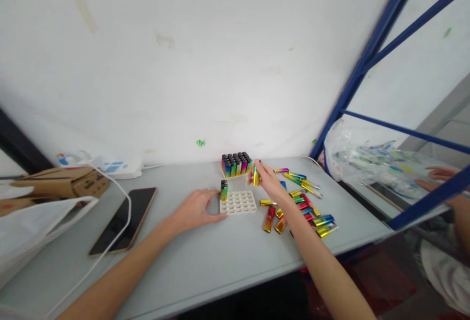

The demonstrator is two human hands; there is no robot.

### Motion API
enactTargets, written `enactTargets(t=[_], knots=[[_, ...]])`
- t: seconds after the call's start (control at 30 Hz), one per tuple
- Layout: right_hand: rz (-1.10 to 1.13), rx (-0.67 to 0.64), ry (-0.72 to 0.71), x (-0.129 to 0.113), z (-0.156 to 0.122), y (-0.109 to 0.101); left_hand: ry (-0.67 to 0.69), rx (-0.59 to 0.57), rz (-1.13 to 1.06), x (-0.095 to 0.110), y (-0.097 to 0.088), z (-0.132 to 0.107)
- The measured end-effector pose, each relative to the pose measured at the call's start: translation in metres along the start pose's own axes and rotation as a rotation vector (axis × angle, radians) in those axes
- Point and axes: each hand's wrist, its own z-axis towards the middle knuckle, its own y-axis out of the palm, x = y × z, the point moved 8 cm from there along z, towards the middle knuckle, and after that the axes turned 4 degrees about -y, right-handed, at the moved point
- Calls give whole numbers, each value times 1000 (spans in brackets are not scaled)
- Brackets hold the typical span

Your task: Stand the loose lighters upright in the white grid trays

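Note:
A white tray with rows of holes (238, 204) lies on the table in front of me. My left hand (198, 208) steadies it at its left side, thumb by the front corner and fingers by the back one. In the tray's back left corner stand a few shiny green and yellow lighters (223, 190), close to my left fingertips. My right hand (267, 179) is raised to the right of the tray, its fingers closed around a green and yellow lighter (256, 176) held upright. Loose metallic lighters (269, 220) lie scattered beneath and beside my right forearm.
Against the wall stands a block of upright lighters with black tops (237, 164). A phone (127, 219), a white cable (129, 207) and a cardboard box (86, 183) are at the left. Blue shelf posts (343, 94) rise at the right, with another person's hand (435, 185) beyond.

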Motion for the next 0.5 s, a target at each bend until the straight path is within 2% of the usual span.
enactTargets(t=[0.1, 0.17, 0.23, 0.4, 0.5], knots=[[85, -127, 26, -1, -6, 32, 2, -7, 6, 0, 1, 0], [72, -154, 19, -1, -13, 42, -3, -13, 15, 1, 1, -1], [95, -152, 53, 4, -18, 48, -4, -22, 19, 1, 1, -1], [148, -104, 292, 28, -27, 58, -6, -20, 2, 1, 0, 0], [102, -40, 311, 31, -30, 58, -2, -12, 2, 1, 0, 0]])
